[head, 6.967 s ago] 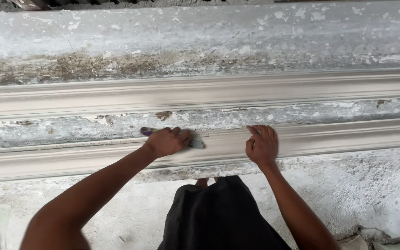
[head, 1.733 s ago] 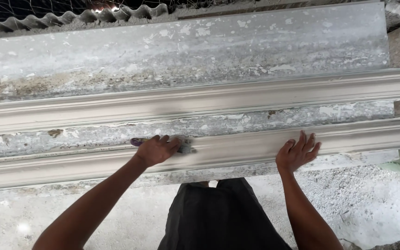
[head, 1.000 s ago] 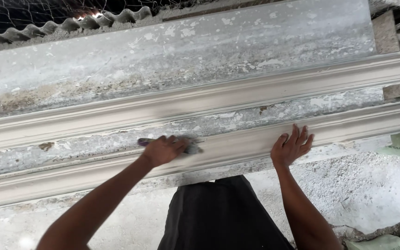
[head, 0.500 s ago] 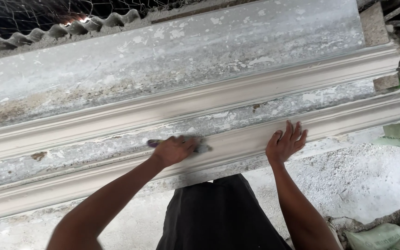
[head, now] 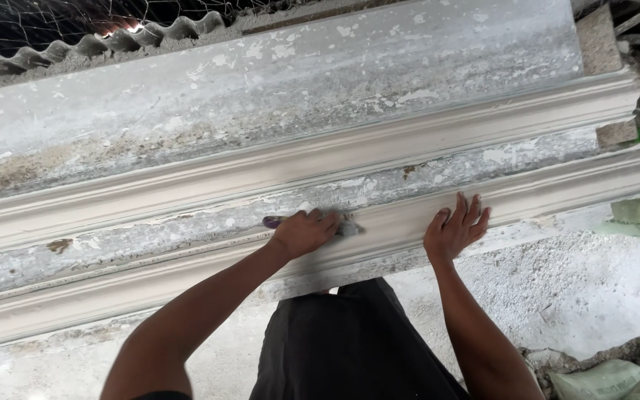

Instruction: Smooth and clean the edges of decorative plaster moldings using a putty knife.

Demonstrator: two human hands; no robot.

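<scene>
Plaster moulding [head: 542,189]: right hand [head: 455,231] slid leftward.

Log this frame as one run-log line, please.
left hand: grips small tool on near moulding | right hand: flat on moulding | far moulding: untouched

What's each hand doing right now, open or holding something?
Left hand: closed around a small purple-handled tool, pressed on the near moulding.
Right hand: open, fingers spread flat on the same moulding.

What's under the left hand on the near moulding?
The left hand covers a small tool; only its purple handle end and pale blade tip show, on the near moulding. The tool's middle is hidden. The right hand lies flat alongside.
</scene>
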